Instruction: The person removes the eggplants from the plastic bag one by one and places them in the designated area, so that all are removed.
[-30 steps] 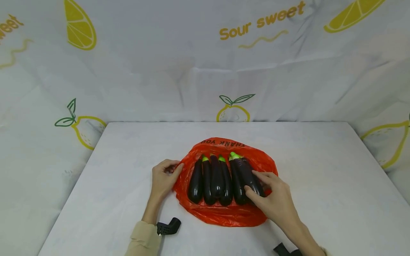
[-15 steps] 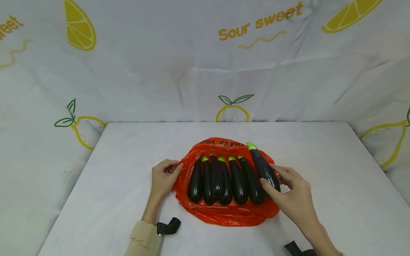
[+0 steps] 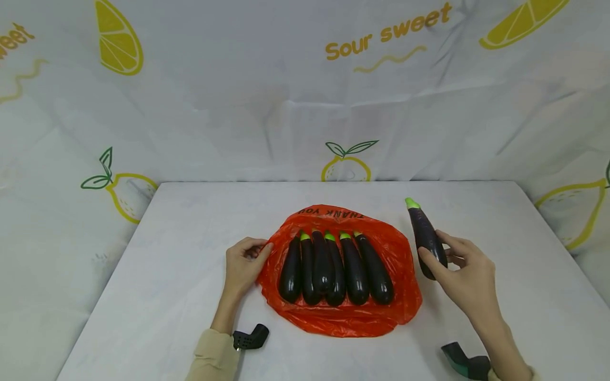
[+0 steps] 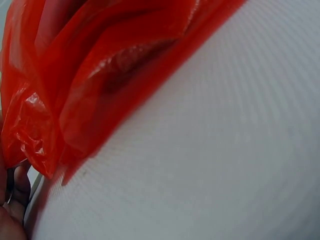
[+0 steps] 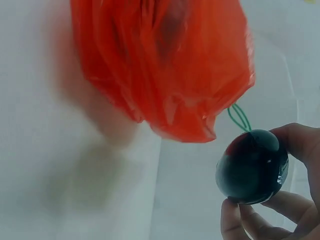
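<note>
My right hand point(image 3: 469, 270) grips a dark purple eggplant point(image 3: 426, 238) with a green cap, held just right of the red plastic bag point(image 3: 343, 323). In the right wrist view the eggplant's rounded end point(image 5: 252, 167) faces the camera, with thumb and fingers around it. Several more eggplants point(image 3: 323, 264) lie side by side in the opened bag, caps pointing away. At the bag's left edge my left hand point(image 3: 242, 267) pinches the plastic between thumb and fingers. Only a sliver of that hand appears in the left wrist view, beside the bag's crumpled rim point(image 4: 35, 135).
A white-covered table point(image 3: 190, 227) lies under everything, with a white cloth backdrop point(image 3: 229, 116) printed with lemons behind it. Each wrist carries a black camera mount, the left one point(image 3: 251, 337) close to the table and the right one point(image 3: 467, 362) near the front edge.
My right hand has taken the rightmost eggplant from the row and carried it rightward, past the bag's edge. The bag's right side has spread slightly. My left hand has stayed in place.
</note>
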A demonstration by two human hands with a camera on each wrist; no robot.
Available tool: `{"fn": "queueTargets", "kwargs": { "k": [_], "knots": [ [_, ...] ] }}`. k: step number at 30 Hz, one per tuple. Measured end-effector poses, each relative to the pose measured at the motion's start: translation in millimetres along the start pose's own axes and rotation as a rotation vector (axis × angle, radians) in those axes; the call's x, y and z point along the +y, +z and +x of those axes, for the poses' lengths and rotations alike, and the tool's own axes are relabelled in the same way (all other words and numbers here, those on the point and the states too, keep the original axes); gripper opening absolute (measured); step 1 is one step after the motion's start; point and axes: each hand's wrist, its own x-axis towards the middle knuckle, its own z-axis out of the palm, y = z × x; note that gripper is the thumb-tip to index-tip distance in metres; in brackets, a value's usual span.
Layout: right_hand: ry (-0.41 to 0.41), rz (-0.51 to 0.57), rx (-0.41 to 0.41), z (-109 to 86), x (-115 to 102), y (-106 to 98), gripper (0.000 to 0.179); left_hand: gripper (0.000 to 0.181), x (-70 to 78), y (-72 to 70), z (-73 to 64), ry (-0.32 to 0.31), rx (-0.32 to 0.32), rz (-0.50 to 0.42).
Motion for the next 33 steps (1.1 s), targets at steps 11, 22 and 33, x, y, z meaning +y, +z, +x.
{"fn": "queueTargets", "kwargs": {
  "k": [11,22,33],
  "knots": [
    [0.019,-0.059,0.003,11.8,18,3,0.049,0.005,27.5,0.6,-1.5,0.012,0.014,0.004],
    [0.077,-0.111,-0.07,15.7,34,9,0.052,0.007,0.7,1.6,-0.9,0.002,0.009,0.023],
    [0.104,-0.147,-0.138,16.1,45,14,0.053,0.006,0.0,-0.9,-0.2,0.023,-0.016,0.015]
  ]
}}
